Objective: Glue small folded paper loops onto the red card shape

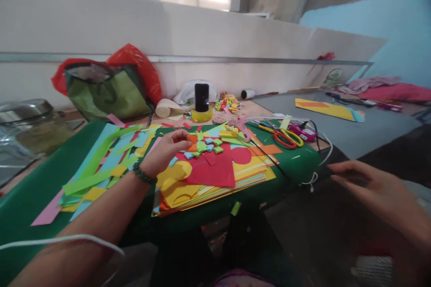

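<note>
My left hand [170, 148], with a green bead bracelet [144, 174] at the wrist, is over the paper pile. Its fingers are curled and the thumb is near the index finger; whatever they hold is hidden. Right by the fingertips lies an orange paper piece [192, 144], beside several small folded green and blue paper pieces [201, 146]. Under these are a red sheet [218, 172] and a stack of coloured paper [215, 197] with a yellow round cutout [180, 170]. My right hand [370, 195] hovers off the table's right side, thumb and finger apart, holding nothing.
Paper strips [101, 170] spread across the green cloth [20, 224] at left. A pink glue gun [240, 126], red-and-yellow-handled scissors [286, 139] and a magenta device [303, 132] lie at right. Behind stand a phone [202, 97], a green bag [107, 94] and a glass jar [37, 130].
</note>
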{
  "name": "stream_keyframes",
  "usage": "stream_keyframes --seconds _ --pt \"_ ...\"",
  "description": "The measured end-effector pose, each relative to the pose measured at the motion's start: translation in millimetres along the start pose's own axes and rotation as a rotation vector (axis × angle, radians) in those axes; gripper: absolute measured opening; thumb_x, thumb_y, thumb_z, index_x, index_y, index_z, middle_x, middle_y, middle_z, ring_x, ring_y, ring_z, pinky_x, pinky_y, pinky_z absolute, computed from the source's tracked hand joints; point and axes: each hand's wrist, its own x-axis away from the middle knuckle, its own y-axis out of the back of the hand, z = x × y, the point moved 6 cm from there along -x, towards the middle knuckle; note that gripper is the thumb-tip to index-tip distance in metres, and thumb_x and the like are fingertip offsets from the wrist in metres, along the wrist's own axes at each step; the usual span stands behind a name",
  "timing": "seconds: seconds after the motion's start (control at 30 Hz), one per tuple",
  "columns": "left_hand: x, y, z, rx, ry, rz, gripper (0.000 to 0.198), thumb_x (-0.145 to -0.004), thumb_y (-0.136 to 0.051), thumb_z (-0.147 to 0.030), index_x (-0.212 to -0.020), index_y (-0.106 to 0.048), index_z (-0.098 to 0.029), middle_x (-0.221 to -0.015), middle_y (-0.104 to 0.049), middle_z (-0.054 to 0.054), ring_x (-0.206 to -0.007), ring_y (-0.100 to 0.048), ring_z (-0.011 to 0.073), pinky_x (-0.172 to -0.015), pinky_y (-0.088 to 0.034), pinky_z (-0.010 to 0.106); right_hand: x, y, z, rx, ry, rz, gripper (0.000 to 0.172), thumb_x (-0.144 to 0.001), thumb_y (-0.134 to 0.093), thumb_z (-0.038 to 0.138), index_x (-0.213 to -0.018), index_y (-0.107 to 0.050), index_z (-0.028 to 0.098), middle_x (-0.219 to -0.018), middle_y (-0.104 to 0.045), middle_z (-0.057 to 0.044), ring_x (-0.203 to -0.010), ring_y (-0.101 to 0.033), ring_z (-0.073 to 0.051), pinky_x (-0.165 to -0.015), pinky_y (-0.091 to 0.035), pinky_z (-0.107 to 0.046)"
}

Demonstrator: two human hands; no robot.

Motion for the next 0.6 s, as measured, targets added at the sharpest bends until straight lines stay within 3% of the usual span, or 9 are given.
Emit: stream_keyframes --seconds 0.13,0.23,0.33,0.43,0.6 --pt "0 4.1 1 0.009 0.018 -0.036 0.024 -0.056 -0.074 -0.031 -0.071 -0.061 -0.018 -0.065 -0.057 -0.003 -0.06 -0.048 0.0115 -0.06 -0.038 0.024 -41 -24 30 -0.051 0.221 0.126 0.034 -0.082 -0.043 0.036 -0.102 -0.067 0.021 -0.116 -0.069 -0.011 -0.112 -0.062 -0.026 -0.093 -0.049 -0.038" --pt "-1 7.7 3 0.036 0.025 -0.029 0.024 -0.057 -0.076 -0.03 -0.071 -0.062 -0.018 -0.065 -0.059 -0.002 -0.06 -0.049 0.0119 -0.059 -0.039 0.024 -90 -52 34 0.181 0.166 0.125 0.034 -0.085 -0.041 0.026 -0.107 -0.066 0.017 -0.12 -0.066 -0.013 -0.116 -0.059 -0.027 -0.099 -0.044 -0.039" --pt "-3 11.0 6 0.092 0.031 -0.021 0.022 -0.057 -0.075 -0.029 -0.069 -0.061 -0.017 -0.065 -0.059 -0.002 -0.061 -0.052 0.0115 -0.059 -0.04 0.024 -135 -82 23 0.387 0.001 0.203 0.039 -0.082 -0.05 0.022 -0.117 -0.06 0.009 -0.124 -0.062 -0.021 -0.115 -0.058 -0.031 -0.092 -0.045 -0.038" --pt "-4 13.6 9 0.165 0.066 -0.052 0.024 -0.053 -0.076 -0.027 -0.067 -0.059 -0.017 -0.063 -0.059 -0.003 -0.059 -0.053 0.0112 -0.057 -0.04 0.023 -159 -103 13 0.436 -0.118 0.327 0.05 -0.076 -0.06 0.023 -0.123 -0.054 0.007 -0.117 -0.064 -0.023 -0.104 -0.063 -0.032 -0.078 -0.047 -0.034" --pt "-4 13.0 14 0.294 0.143 -0.079 0.027 -0.05 -0.077 -0.023 -0.067 -0.057 -0.016 -0.062 -0.062 -0.002 -0.058 -0.055 0.0098 -0.053 -0.038 0.021 -160 -93 4 0.353 -0.13 0.305 0.06 -0.081 -0.052 0.028 -0.134 -0.041 0.003 -0.108 -0.066 -0.022 -0.09 -0.066 -0.027 -0.067 -0.045 -0.03"
